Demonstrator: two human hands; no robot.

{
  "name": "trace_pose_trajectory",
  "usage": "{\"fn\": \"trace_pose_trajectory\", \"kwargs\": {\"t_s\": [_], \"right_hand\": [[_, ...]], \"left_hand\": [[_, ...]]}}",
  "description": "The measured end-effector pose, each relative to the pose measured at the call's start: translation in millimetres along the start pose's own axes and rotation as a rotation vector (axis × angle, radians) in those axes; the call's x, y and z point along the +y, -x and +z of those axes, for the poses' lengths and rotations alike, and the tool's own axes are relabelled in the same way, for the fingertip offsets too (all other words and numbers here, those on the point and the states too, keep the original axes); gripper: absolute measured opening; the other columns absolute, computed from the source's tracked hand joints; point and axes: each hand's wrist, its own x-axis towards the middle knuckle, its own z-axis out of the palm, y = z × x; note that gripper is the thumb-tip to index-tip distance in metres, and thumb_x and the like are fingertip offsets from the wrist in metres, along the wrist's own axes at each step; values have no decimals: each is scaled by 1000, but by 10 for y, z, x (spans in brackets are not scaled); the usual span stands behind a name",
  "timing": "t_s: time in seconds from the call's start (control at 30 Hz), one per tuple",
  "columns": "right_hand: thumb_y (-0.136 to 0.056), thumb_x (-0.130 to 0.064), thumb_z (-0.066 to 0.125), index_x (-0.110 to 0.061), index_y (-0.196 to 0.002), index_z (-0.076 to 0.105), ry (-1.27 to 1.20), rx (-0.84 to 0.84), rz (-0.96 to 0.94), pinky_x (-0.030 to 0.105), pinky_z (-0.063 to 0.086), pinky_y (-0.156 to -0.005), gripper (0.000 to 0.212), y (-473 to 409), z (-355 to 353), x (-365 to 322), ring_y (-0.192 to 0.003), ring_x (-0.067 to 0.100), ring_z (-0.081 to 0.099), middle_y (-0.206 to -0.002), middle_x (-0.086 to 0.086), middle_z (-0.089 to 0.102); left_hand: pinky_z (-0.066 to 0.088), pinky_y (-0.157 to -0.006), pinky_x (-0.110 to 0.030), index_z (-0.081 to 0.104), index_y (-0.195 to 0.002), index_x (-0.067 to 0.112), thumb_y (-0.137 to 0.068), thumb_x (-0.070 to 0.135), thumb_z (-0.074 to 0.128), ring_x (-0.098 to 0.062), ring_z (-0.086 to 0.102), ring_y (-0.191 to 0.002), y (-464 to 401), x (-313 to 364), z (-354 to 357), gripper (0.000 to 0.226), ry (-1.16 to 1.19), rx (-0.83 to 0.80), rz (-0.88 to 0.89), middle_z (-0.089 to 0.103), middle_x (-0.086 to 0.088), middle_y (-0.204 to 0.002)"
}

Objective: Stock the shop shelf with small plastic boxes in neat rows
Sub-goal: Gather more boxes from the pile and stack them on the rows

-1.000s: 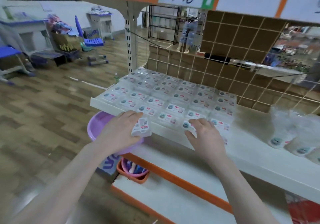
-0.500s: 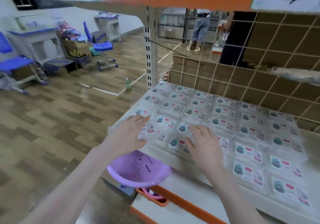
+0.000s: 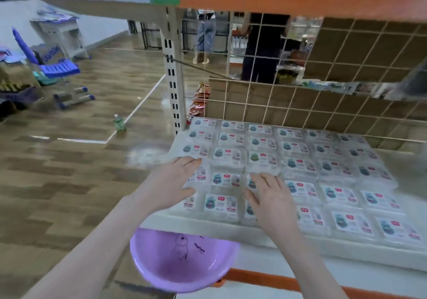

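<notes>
so the small clear plastic boxes (image 3: pixel 293 169) with printed paper labels lie flat, label up, in a tight grid of rows on the white metal shelf (image 3: pixel 208 230). each is a shallow rectangle with its long axis running roughly 9 to 3 o'clock along the front edge, and the rows run back toward the brown wire-grid back panel (image 3: pixel 346 104) at 12 o'clock. the labels are white with a blue-green picture and a red mark; the print is too blurred to read.

the left hand (image 3: pixel 172 179) rests at the grid's 9 o'clock end, fingers straight and thumb spread, framing one box with a barcode label (image 3: pixel 199 176) at the left edge; whether it pinches that box i cannot tell. the right hand (image 3: pixel 269 197) lies flat, fingers extended, on the front rows at about 6 o'clock of the grid, covering parts of two or three boxes. the hands are apart, with one column of boxes showing between them.

below the shelf's front edge at 6 o'clock sits a glossy round lilac plastic basin (image 3: pixel 182 261) with a dark line drawing inside. a green plastic bottle (image 3: pixel 119 123) stands on the wood-pattern floor at 10 o'clock.
</notes>
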Motion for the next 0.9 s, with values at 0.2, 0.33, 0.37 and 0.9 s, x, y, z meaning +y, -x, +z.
{"fn": "trace_pose_trajectory", "kwargs": {"t_s": [0.2,0.33,0.37,0.9], "right_hand": [[-76,-18,76,-1,-98,67,15,17,144,46,50,-79,30,66,16,-150,-84,38,61,-90,17,66],[-79,-17,74,0,-102,67,2,32,190,45,50,-74,30,111,28,-163,-82,39,61,-88,17,65],[-81,-19,71,0,-104,66,4,28,200,44,49,-76,30,116,31,-164,-84,39,60,-91,17,65],[-91,-32,56,-9,-117,59,70,-26,397,38,40,-87,35,236,-10,-306,-103,31,52,-110,11,60]], "left_hand": [[19,-104,-18,24,-148,18,-94,38,48,-11,27,-135,-140,-150,90,63,-24,46,168,29,3,-150],[18,-105,-19,32,-144,16,-94,30,49,-13,31,-133,-145,-172,124,55,-28,98,230,34,1,-147],[21,-104,-21,37,-142,14,-93,27,52,-15,35,-131,-129,-176,117,54,-26,122,234,39,-2,-145],[24,-106,-23,28,-146,19,-96,27,44,-14,26,-136,-80,-386,133,53,-2,116,268,30,2,-150]]}}
